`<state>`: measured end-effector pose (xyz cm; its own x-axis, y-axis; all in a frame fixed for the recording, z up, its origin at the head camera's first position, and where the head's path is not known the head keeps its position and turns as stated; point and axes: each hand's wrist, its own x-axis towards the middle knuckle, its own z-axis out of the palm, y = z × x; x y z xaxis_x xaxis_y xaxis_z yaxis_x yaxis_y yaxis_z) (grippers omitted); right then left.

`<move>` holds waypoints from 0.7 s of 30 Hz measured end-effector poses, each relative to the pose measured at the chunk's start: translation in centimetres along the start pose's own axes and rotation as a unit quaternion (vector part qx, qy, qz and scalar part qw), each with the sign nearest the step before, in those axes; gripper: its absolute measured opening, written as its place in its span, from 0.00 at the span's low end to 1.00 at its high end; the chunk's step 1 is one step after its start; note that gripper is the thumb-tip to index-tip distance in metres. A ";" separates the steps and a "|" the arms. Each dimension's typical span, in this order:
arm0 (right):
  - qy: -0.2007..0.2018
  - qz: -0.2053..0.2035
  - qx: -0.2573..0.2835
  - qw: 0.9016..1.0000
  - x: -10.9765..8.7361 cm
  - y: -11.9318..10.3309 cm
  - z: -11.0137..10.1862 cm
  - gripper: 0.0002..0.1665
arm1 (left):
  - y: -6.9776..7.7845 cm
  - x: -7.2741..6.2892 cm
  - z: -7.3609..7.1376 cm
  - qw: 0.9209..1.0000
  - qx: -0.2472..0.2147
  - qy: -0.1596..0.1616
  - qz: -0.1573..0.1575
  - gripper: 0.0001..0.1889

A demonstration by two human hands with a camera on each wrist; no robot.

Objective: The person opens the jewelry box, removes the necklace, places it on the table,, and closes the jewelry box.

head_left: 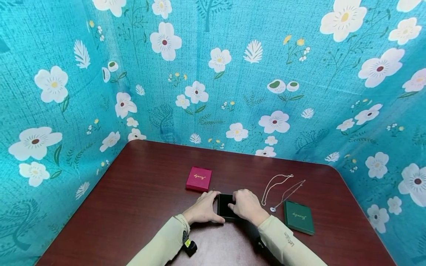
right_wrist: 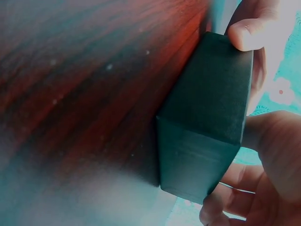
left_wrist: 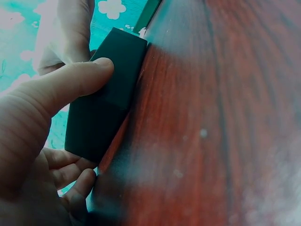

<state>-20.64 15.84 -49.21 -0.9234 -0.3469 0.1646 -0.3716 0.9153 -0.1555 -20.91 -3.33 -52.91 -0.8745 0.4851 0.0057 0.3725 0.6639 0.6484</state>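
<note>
An uncovered dark green jewelry box (head_left: 225, 207) with a black inside sits on the table in front of me. My left hand (head_left: 203, 209) grips its left end. The left thumb lies against the near wall in the left wrist view, with the other fingers round the far side. From the right, my right hand (head_left: 249, 205) holds the box, its thumb over the black inside and its fingers curled by the far right corner. The palm covers the right end in the head view. A green lid (head_left: 298, 218) with gold lettering lies farther right.
Behind my left hand lies a crimson jewelry box (head_left: 198, 179) with gold lettering. A chain (head_left: 269, 187) and a pendant necklace (head_left: 288, 194) lie stretched out at the right, near the green lid. Flowered turquoise cloth (head_left: 213, 111) hangs round the brown table (head_left: 139, 192).
</note>
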 end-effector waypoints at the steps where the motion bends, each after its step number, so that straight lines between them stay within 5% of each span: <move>1: 0.000 -0.001 -0.003 1.000 0.0 0.0 0.0 0.16 | 0.0 0.0 0.0 1.000 -0.001 -0.001 -0.001 0.48; 21: 0.066 -0.021 0.061 0.996 -1.4 1.6 -2.2 0.06 | 0.2 0.0 0.0 1.000 -0.006 -0.004 -0.006 0.48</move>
<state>-19.70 18.28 -47.59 -0.8893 -0.3463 0.2987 -0.4254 0.8661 -0.2625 -20.80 -3.23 -52.77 -0.8766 0.4811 -0.0075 0.3581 0.6628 0.6576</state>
